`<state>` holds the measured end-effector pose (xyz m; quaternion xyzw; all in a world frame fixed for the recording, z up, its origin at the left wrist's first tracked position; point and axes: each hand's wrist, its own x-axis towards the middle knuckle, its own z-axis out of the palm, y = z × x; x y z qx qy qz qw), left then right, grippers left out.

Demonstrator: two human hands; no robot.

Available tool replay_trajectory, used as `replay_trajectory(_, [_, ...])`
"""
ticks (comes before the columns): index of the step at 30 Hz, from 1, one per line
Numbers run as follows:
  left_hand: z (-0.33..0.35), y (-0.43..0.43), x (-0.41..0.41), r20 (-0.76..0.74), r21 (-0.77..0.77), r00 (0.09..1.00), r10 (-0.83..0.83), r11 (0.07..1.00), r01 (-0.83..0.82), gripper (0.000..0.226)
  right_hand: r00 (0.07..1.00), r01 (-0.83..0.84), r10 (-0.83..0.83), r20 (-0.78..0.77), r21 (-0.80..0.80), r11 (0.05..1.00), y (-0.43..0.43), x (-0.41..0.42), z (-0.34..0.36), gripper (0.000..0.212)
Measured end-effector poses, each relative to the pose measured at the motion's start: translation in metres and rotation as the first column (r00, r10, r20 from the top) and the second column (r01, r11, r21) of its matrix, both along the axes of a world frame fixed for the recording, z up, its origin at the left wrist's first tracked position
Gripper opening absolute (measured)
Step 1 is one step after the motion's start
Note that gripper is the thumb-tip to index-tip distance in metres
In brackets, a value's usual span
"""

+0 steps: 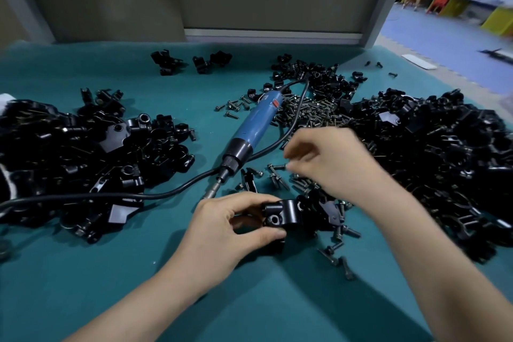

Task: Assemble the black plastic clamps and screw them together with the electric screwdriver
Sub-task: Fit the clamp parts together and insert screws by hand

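My left hand (230, 228) grips a black plastic clamp (280, 214) on the teal mat, thumb and fingers curled round its left side. My right hand (327, 161) is blurred and hovers over loose screws (277, 175), its fingertips pinched together near one screw; whether it holds the screw I cannot tell. The blue electric screwdriver (255, 128) lies on the mat between the piles, its bit pointing toward my left hand, its black cable (172, 191) trailing off to the left.
Large heaps of black clamp parts lie at the left (83, 161) and right (444, 161). A pile of screws (313, 111) sits behind the screwdriver. A few assembled clamps (191, 61) stand at the back. The teal mat (249, 300) covers the table.
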<state>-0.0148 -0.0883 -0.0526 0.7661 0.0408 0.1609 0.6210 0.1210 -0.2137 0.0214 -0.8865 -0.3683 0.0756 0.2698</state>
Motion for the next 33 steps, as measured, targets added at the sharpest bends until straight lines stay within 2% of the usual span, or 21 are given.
replay_trajectory(1, [0.0,-0.001,0.0,-0.007,-0.007,1.0,0.001,1.0,-0.001,0.038,0.999,-0.033,0.033,0.0,-0.147,0.989,0.011,0.006,-0.007,0.015])
replay_trajectory(3, [0.0,-0.001,0.0,-0.012,-0.01,1.0,-0.003,1.0,0.003,0.037,0.995,-0.083,0.097,0.029,-0.306,0.948,0.025,0.012,-0.019,0.016])
replay_trajectory(9, [-0.002,0.001,0.001,-0.005,-0.013,1.0,-0.014,1.0,0.014,0.036,0.977,-0.134,0.185,0.104,-0.371,0.919,0.027,0.015,-0.024,0.024])
replay_trajectory(11, [-0.002,0.0,0.0,-0.002,-0.01,1.0,-0.009,1.0,0.009,0.038,0.981,-0.144,0.175,0.088,-0.282,0.949,0.019,0.011,-0.019,0.023])
replay_trajectory(13, [-0.001,0.0,0.001,-0.001,0.006,1.0,-0.002,1.0,0.002,0.039,0.987,-0.159,0.158,-0.007,-0.035,0.987,0.007,0.003,-0.008,0.023])
replay_trajectory(15, [-0.002,0.001,0.002,-0.005,0.025,1.0,0.008,1.0,-0.008,0.039,0.969,-0.169,0.216,-0.115,0.324,0.931,-0.01,-0.011,0.003,0.022])
replay_trajectory(16, [-0.002,0.001,0.002,-0.008,0.034,1.0,0.016,0.999,-0.016,0.037,0.957,-0.183,0.26,-0.127,0.432,0.883,-0.018,-0.02,0.006,0.022])
replay_trajectory(17, [-0.002,0.001,0.002,-0.007,0.046,1.0,0.02,0.999,-0.02,0.035,0.95,-0.209,0.293,-0.108,0.475,0.855,-0.023,-0.03,0.005,0.02])
replay_trajectory(21, [-0.001,0.0,0.001,0.023,0.041,1.0,0.009,0.999,-0.009,0.025,0.946,-0.297,0.226,0.233,0.338,0.893,-0.025,-0.058,-0.017,0.014])
replay_trajectory(22, [-0.002,0.0,0.0,0.025,0.032,1.0,0.009,0.999,-0.01,0.027,0.938,-0.295,0.206,0.278,0.33,0.897,-0.025,-0.06,-0.022,0.013])
replay_trajectory(25, [-0.004,0.0,0.0,0.021,0.028,1.0,-0.005,1.0,0.005,0.031,0.927,-0.289,0.161,0.34,0.373,0.882,-0.027,-0.063,-0.032,0.01])
replay_trajectory(29, [-0.003,-0.001,0.001,0.042,0.025,0.999,0.007,1.0,-0.008,0.033,0.909,-0.26,0.116,0.401,0.326,0.909,-0.024,-0.065,-0.034,0.009])
replay_trajectory(33, [-0.001,-0.003,-0.001,0.079,0.021,0.997,0.006,1.0,-0.007,0.031,0.94,-0.182,0.065,0.335,0.334,0.925,-0.023,-0.062,-0.032,0.017])
